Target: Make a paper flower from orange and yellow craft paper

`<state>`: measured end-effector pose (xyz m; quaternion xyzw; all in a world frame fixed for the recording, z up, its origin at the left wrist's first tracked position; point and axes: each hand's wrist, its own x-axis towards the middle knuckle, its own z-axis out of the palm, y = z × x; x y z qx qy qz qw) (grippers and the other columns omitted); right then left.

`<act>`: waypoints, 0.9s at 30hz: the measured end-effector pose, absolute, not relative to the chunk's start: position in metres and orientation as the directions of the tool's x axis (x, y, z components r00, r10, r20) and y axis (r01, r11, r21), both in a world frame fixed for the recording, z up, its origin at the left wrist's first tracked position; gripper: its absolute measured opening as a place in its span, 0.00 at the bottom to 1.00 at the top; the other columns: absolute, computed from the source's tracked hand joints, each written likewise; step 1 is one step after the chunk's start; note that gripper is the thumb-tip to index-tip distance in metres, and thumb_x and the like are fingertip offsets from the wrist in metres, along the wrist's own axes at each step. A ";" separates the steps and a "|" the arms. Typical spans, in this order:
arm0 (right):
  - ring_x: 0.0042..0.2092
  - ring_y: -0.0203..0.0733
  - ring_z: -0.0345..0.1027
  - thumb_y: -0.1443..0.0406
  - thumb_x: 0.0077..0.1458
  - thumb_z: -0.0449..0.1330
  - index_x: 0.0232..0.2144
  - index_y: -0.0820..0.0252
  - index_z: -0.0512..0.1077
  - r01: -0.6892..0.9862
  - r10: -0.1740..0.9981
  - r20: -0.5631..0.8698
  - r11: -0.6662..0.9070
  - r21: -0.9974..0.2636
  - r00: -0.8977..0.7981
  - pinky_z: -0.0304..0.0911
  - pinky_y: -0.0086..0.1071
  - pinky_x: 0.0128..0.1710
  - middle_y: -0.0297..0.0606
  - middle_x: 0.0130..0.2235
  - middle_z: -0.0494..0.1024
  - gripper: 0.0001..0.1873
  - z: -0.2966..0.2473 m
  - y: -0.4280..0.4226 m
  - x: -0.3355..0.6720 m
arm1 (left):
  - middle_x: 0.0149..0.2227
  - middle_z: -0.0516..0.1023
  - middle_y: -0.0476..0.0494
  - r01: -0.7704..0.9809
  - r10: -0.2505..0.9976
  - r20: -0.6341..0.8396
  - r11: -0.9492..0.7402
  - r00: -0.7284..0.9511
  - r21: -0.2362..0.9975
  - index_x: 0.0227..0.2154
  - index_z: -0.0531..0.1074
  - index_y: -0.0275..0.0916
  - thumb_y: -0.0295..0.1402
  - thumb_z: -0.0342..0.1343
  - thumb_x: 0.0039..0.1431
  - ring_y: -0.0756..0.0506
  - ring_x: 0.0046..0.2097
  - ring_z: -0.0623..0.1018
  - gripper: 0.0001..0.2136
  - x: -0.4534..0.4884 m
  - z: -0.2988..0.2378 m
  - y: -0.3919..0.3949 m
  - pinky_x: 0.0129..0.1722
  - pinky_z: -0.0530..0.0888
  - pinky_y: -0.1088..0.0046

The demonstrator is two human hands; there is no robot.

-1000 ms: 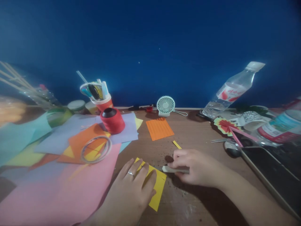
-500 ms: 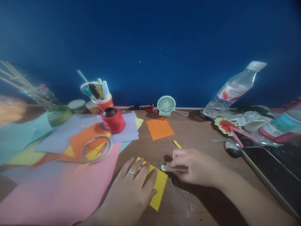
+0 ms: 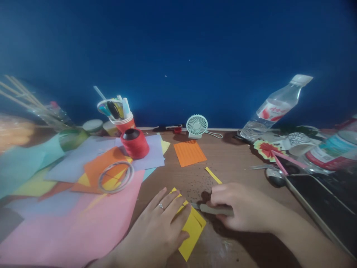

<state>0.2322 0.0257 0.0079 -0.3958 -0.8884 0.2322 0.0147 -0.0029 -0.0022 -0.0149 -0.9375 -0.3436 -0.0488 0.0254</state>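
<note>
My left hand [image 3: 158, 227], a ring on one finger, lies flat with fingers stretched over a yellow piece of paper [image 3: 193, 231]. Part of that paper is hidden under the fingers. A thin slit with a lifted sliver runs along its upper right edge. In my right hand [image 3: 244, 206] is a craft knife [image 3: 210, 210] with a pale handle, its blade pointing left over the paper's upper edge. A narrow yellow paper strip [image 3: 213, 175] lies just beyond my right fingers. Farther back rests an orange pleated paper square [image 3: 190, 153].
Coloured sheets [image 3: 111, 230] spread across the left, under a tape roll [image 3: 130, 178] and a red thread spool [image 3: 136, 147]. A pen cup [image 3: 125, 123] and small fan [image 3: 196, 125] stand behind. At right are a tilted bottle [image 3: 275, 108], scissors [image 3: 260, 167] and a phone [image 3: 315, 201].
My right hand and the knife have moved right and toward me. The yellow paper has shifted slightly right, its slit now gaping wider. More of the narrow strip shows.
</note>
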 end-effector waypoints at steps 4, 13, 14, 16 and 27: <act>0.27 0.34 0.60 0.74 0.39 0.53 0.22 0.59 0.67 0.692 0.705 -0.153 0.589 -0.417 -0.692 0.45 0.28 0.23 0.32 0.25 0.68 0.07 0.007 0.026 0.233 | 0.48 0.71 0.46 0.660 0.657 0.103 -0.751 0.747 0.000 0.50 0.62 0.43 0.43 0.46 0.57 0.41 0.53 0.66 0.19 -0.003 -0.015 -0.003 0.52 0.62 0.56; 0.28 0.34 0.59 0.75 0.36 0.52 0.21 0.60 0.65 0.688 0.703 -0.153 0.587 -0.427 -0.694 0.46 0.28 0.24 0.31 0.26 0.66 0.08 0.003 0.027 0.232 | 0.47 0.71 0.45 0.643 0.636 0.129 -0.765 0.761 -0.021 0.49 0.63 0.41 0.42 0.46 0.58 0.41 0.52 0.67 0.19 -0.004 -0.016 -0.003 0.52 0.62 0.56; 0.28 0.34 0.59 0.75 0.36 0.52 0.21 0.60 0.65 0.689 0.705 -0.153 0.583 -0.431 -0.692 0.46 0.28 0.24 0.31 0.26 0.66 0.08 0.002 0.027 0.233 | 0.47 0.71 0.46 0.645 0.639 0.123 -0.764 0.760 -0.018 0.49 0.63 0.42 0.43 0.45 0.57 0.41 0.52 0.67 0.18 -0.004 -0.016 -0.003 0.51 0.62 0.56; 0.28 0.34 0.59 0.75 0.36 0.52 0.21 0.60 0.64 0.689 0.709 -0.151 0.577 -0.438 -0.689 0.46 0.27 0.24 0.31 0.26 0.66 0.07 0.002 0.027 0.233 | 0.47 0.71 0.45 0.649 0.643 0.121 -0.760 0.756 -0.018 0.48 0.63 0.42 0.43 0.46 0.57 0.41 0.52 0.67 0.18 -0.004 -0.015 -0.003 0.51 0.63 0.57; 0.27 0.33 0.58 0.75 0.37 0.53 0.20 0.60 0.64 0.694 0.716 -0.157 0.559 -0.454 -0.680 0.46 0.27 0.24 0.31 0.26 0.65 0.06 0.002 0.027 0.233 | 0.46 0.71 0.41 0.647 0.636 0.146 -0.762 0.758 -0.039 0.48 0.64 0.41 0.42 0.46 0.57 0.42 0.53 0.66 0.18 -0.004 -0.017 -0.002 0.53 0.62 0.57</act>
